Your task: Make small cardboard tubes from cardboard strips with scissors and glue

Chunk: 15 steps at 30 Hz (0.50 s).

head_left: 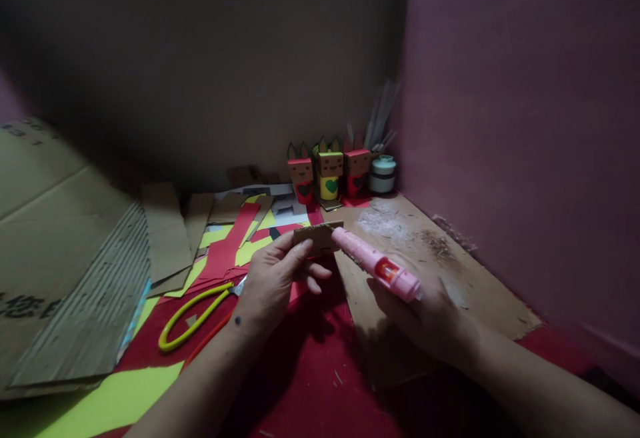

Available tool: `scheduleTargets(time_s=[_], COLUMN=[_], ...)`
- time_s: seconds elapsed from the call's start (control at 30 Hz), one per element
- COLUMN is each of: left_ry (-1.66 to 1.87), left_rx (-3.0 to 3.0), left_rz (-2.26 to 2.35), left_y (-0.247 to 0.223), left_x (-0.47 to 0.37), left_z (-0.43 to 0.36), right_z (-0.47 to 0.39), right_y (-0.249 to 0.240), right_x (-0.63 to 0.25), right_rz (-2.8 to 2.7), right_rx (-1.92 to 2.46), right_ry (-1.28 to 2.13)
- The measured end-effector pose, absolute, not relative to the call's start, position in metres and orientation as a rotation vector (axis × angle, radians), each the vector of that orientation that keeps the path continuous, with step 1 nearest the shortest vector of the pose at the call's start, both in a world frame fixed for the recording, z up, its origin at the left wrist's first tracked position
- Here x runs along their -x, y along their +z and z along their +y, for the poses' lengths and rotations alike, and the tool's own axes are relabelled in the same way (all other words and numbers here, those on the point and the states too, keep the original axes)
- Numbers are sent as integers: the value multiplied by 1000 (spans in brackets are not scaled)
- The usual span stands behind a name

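My left hand (275,271) pinches a small brown cardboard piece (316,233) between thumb and fingers, holding it above the red surface. In my right hand (425,318) is a pink glue gun (367,256) with an orange window near its rear. Its tip meets or nearly meets the right end of the cardboard's upper edge; I cannot tell if they touch. My right fingers are partly hidden behind the glue gun's body. Scissors (195,318) with yellow and red handles lie left of my left wrist, their blades mostly hidden.
Three box-headed paper figures (329,168) stand against the back wall beside a pale green jar (383,175). Translucent sticks (383,115) rise behind it. A cardboard sheet (365,331) with debris lies at right. Red paper strips (233,241) and large cardboard (60,225) crowd the left.
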<state>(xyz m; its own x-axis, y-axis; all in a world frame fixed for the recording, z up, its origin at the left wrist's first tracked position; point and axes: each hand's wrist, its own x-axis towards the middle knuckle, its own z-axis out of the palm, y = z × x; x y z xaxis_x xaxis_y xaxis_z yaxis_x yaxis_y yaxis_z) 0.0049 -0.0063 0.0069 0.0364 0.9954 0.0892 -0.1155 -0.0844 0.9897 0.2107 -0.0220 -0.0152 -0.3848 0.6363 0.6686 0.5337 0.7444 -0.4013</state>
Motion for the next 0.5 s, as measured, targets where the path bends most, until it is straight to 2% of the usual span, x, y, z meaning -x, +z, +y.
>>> scheduleTargets(time_s=[0.5], left_ry=[1309], left_rx=[-1216], left_rz=[1042], left_y=[4], left_x=[-3], left_z=[-3], right_z=[-21], right_y=[-17], right_x=[-211], right_rz=[-2005], right_rx=[913], right_ry=[129])
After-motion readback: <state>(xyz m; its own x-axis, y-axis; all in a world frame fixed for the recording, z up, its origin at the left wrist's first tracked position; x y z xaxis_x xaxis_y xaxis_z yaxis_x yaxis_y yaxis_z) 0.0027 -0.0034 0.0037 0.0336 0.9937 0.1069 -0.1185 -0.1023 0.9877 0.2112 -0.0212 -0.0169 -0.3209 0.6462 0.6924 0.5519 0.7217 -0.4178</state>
